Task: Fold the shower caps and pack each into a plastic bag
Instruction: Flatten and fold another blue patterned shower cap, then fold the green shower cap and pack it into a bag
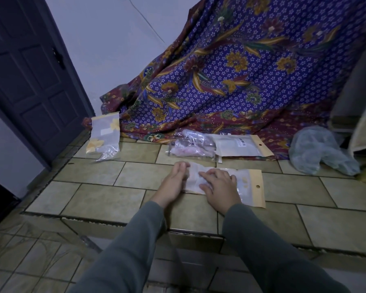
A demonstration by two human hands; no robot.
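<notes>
- The left hand lies with straight fingers on the tiled ledge, fingertips touching the left end of a clear plastic bag with a yellow hang-tab header.
- The right hand presses flat on that bag, fingers spread over a pale folded shower cap inside.
- Beyond the fingertips lie more packed bags; farther back hangs a batik cloth.
</notes>
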